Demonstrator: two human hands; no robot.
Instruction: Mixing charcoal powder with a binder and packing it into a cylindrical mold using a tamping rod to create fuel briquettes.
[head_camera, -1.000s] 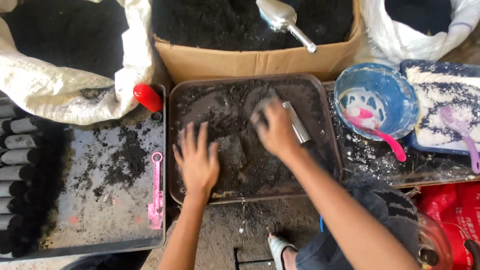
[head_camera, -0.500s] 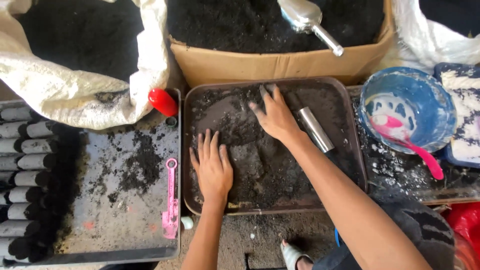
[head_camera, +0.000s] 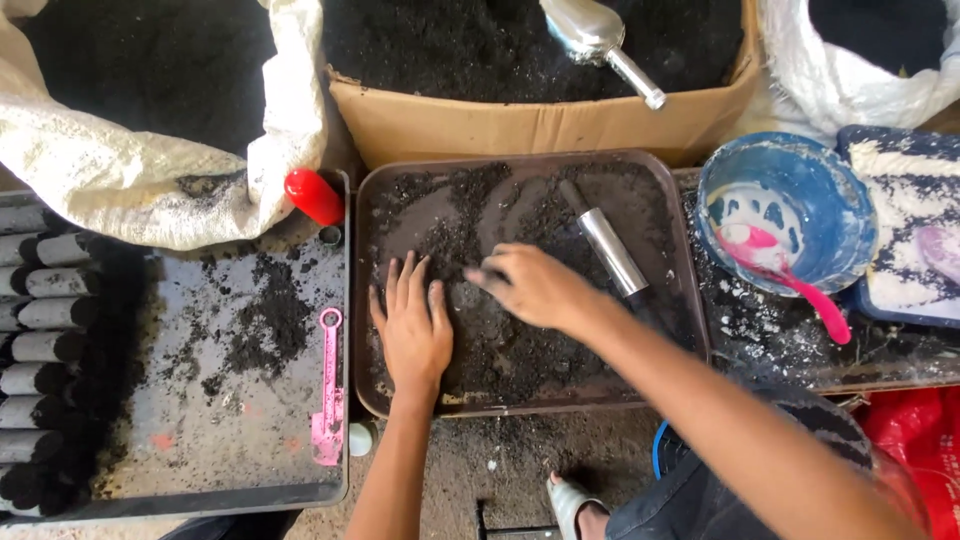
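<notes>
Dark soil (head_camera: 520, 345) fills the brown tray (head_camera: 690, 300) at centre, left hand (head_camera: 412, 325) flat on it with fingers spread, right hand (head_camera: 530, 285) loosely curled raking soil, metal tube (head_camera: 610, 250) at 1 o'clock, cardboard box (head_camera: 540, 125) at 12, blue bowl (head_camera: 790, 215) at 3

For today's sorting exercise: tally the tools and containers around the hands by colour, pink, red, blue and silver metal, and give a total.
Pink: 2, a flat tool and a spoon
Red: 1, a cap-shaped piece
Blue: 1, a bowl
Silver metal: 2, a scoop and a tube
Total: 6
</notes>
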